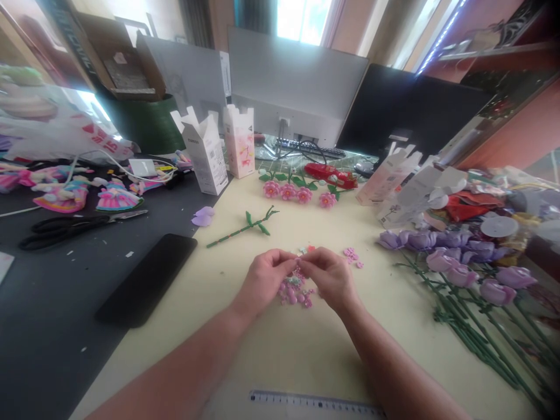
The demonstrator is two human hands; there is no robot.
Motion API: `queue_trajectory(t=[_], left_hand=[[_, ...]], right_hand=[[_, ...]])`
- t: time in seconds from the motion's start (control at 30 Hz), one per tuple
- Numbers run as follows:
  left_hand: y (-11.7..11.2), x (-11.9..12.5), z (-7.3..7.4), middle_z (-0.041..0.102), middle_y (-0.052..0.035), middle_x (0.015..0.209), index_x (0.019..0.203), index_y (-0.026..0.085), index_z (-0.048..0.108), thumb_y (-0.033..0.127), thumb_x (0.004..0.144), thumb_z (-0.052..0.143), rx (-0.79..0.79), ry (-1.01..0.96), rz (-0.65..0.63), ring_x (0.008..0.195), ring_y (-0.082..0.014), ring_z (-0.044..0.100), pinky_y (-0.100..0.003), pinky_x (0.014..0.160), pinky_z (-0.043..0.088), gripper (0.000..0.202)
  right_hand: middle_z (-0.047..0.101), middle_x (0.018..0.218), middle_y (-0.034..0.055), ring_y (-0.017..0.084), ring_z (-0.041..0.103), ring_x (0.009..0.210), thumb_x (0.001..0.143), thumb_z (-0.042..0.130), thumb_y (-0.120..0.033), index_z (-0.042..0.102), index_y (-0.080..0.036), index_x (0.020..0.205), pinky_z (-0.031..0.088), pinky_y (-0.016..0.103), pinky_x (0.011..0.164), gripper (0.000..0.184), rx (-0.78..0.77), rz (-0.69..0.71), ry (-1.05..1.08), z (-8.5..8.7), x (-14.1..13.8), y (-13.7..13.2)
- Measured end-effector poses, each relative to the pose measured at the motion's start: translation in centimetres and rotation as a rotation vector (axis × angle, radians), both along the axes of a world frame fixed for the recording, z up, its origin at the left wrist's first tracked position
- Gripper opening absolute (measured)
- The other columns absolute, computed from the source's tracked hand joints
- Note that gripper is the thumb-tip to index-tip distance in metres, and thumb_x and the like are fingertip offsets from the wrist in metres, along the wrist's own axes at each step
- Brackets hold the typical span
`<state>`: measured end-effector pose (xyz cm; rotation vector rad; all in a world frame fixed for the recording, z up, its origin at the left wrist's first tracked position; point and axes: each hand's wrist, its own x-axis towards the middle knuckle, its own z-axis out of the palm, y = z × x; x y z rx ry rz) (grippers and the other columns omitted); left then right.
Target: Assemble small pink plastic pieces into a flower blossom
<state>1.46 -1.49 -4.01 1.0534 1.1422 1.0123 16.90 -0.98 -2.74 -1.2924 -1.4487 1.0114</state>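
My left hand [265,277] and my right hand [328,274] meet over the cream table [306,350], fingertips pinched together on a tiny piece too small to name. Under them lies a heap of small pink and purple pieces [295,291]. A few more pink pieces [352,255] lie just right of my right hand. A green stem with leaves [245,228] rests on the table beyond my left hand.
Pink block flowers [297,192] and a red toy car [330,175] lie farther back. Purple tulips on green stems [459,268] fill the right. Two white cartons [219,151], a monitor [293,87], scissors [65,224], a black phone [146,277] and a ruler [315,402] surround the spot.
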Motion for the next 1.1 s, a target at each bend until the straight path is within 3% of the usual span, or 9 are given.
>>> queue_trajectory(t=[0.37,0.6,0.73,0.83,0.9,0.97,1.1], left_hand=[[0.3,0.0,0.7,0.070,-0.0045,0.083,0.091,0.018,0.071,0.046,0.077,0.068,-0.033,-0.063,0.001,0.073,-0.0155,0.064,-0.025,0.065,0.050,0.032],[0.3,-0.1,1.0,0.067,-0.0018,0.075,0.085,0.018,0.070,0.049,0.074,0.069,-0.009,0.099,-0.003,0.060,-0.0117,0.056,-0.023,0.056,0.044,0.033],[0.6,-0.2,0.5,0.066,-0.0020,0.076,0.084,0.018,0.068,0.051,0.074,0.068,0.009,0.094,0.019,0.062,-0.0122,0.054,-0.023,0.056,0.044,0.034],[1.1,-0.5,-0.1,0.067,-0.0035,0.080,0.089,0.019,0.069,0.051,0.076,0.066,0.040,0.096,0.062,0.069,-0.0142,0.057,-0.024,0.061,0.046,0.035],[1.4,-0.7,-0.4,0.067,-0.0037,0.080,0.090,0.019,0.069,0.050,0.075,0.066,0.044,0.098,0.087,0.071,-0.0149,0.058,-0.024,0.064,0.046,0.035],[1.7,-0.9,-0.6,0.067,-0.0034,0.080,0.090,0.019,0.069,0.050,0.074,0.068,0.042,0.091,0.103,0.072,-0.0148,0.058,-0.025,0.065,0.046,0.035],[2.0,-1.1,-0.6,0.066,-0.0029,0.079,0.088,0.019,0.069,0.049,0.073,0.068,0.049,0.084,0.112,0.069,-0.0139,0.057,-0.025,0.066,0.046,0.034]], right_hand=[[0.066,0.064,0.0017,0.015,0.060,0.059,0.075,0.074,-0.034,0.067,-0.016,0.078,0.050,0.026,0.056,0.019,-0.101,0.059,0.175,-0.2,0.0,0.6],[0.066,0.067,0.0015,0.014,0.059,0.061,0.074,0.073,-0.033,0.068,-0.016,0.080,0.049,0.025,0.056,0.019,-0.122,0.143,0.112,0.8,0.4,0.5],[0.065,0.064,0.0005,0.012,0.056,0.056,0.073,0.071,-0.037,0.069,-0.017,0.079,0.047,0.025,0.054,0.021,-0.059,0.063,-0.002,1.0,3.8,2.2],[0.064,0.063,0.0000,0.014,0.057,0.054,0.070,0.071,-0.040,0.068,-0.017,0.082,0.046,0.025,0.051,0.025,-0.037,-0.188,-0.148,0.3,8.0,4.1],[0.064,0.062,0.0001,0.014,0.058,0.054,0.073,0.066,-0.039,0.067,-0.018,0.079,0.044,0.025,0.051,0.022,-0.031,-0.319,-0.398,-0.5,10.8,5.1],[0.065,0.062,0.0002,0.016,0.060,0.059,0.074,0.064,-0.036,0.068,-0.019,0.075,0.044,0.026,0.056,0.017,-0.027,-0.371,-0.601,-1.2,12.9,5.6],[0.067,0.065,0.0024,0.020,0.061,0.066,0.072,0.061,-0.027,0.070,-0.021,0.071,0.043,0.029,0.061,0.012,-0.054,-0.399,-0.752,-2.2,14.8,5.8]])
